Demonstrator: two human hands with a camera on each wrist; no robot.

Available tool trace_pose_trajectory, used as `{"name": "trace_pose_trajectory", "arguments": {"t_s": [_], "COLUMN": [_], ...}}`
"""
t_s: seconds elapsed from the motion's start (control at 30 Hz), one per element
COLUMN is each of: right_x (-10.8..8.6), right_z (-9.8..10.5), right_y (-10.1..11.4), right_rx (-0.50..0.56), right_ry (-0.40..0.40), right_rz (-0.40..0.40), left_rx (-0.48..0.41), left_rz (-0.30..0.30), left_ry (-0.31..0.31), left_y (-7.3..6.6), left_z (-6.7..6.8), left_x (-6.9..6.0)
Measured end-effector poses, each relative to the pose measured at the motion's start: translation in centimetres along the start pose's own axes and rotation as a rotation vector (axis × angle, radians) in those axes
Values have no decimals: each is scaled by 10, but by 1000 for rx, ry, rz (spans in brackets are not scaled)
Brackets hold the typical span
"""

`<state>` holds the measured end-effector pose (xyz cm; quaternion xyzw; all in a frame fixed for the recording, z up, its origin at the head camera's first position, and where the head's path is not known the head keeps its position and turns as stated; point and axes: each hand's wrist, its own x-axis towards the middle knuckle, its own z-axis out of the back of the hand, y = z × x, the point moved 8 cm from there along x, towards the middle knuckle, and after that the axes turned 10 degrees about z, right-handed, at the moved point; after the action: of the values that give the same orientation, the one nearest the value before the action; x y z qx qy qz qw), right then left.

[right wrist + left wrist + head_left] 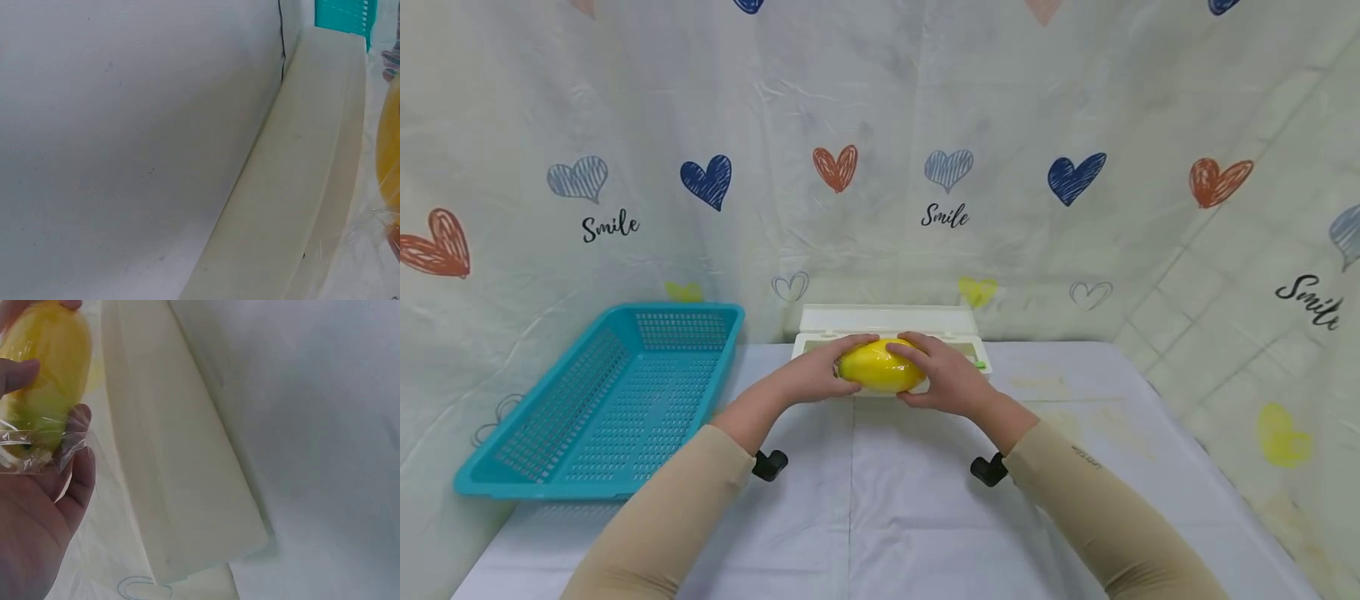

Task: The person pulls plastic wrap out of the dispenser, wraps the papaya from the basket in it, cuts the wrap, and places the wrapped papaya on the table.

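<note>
Both hands hold a yellow mango-shaped fruit [882,367] in clear plastic wrap, level, in front of the open white box [891,319]. The left hand [820,370] grips its greenish end; the right hand [951,375] grips the other end. In the left wrist view the fruit [55,369] lies between the left hand's [37,519] fingers, wrap bunched at its lower end, with the white box [181,444] beyond. The right wrist view shows only part of the fruit [390,144] at its right edge, beside the box [294,156]. The fruit hides part of the box's inside.
A blue-green plastic basket [598,492] stands on the left of the white-covered table [910,517]. Something small and green [980,364] shows at the box's right end. Behind the table hangs a sheet [880,100] printed with hearts.
</note>
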<state>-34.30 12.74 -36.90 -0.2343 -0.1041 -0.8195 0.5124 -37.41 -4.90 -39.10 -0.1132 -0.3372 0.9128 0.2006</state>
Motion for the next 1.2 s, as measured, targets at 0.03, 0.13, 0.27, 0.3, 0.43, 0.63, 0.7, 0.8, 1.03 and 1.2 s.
{"name": "trace_pose_trajectory", "arguments": {"t_s": [0.03, 0.13, 0.27, 0.3, 0.43, 0.63, 0.7, 0.8, 1.03, 1.2], "right_x": [0, 2, 3, 3, 3, 4, 5, 4, 2, -1], "right_z": [1, 3, 2, 2, 1, 2, 2, 0, -6, -7], "right_y": [0, -1, -2, -3, -6, -13, -16, -21, -25, -24], "right_rx": [0, 2, 3, 5, 21, 84, 106, 136, 221, 175], "right_ry": [-1, 3, 26, 31, 42, 31, 27, 22, 22, 52], "right_rz": [-7, -23, -34, -38, -66, -108, -120, -142, -192, -203], "left_rx": [3, 2, -3, 1, 27, 270, 386, 504, 456, 367], "left_rz": [5, 34, 90, 101, 90, -85, -157, -228, -274, -217], "left_ry": [-4, -18, -45, -56, -98, -192, -222, -277, -322, -291], "left_y": [1, 5, 11, 12, 9, -13, -20, -25, -21, -15], "left_z": [3, 12, 26, 29, 37, 30, 23, 15, 9, 10], "left_x": [-1, -5, -12, -14, -22, -27, -25, -20, -8, -3]}}
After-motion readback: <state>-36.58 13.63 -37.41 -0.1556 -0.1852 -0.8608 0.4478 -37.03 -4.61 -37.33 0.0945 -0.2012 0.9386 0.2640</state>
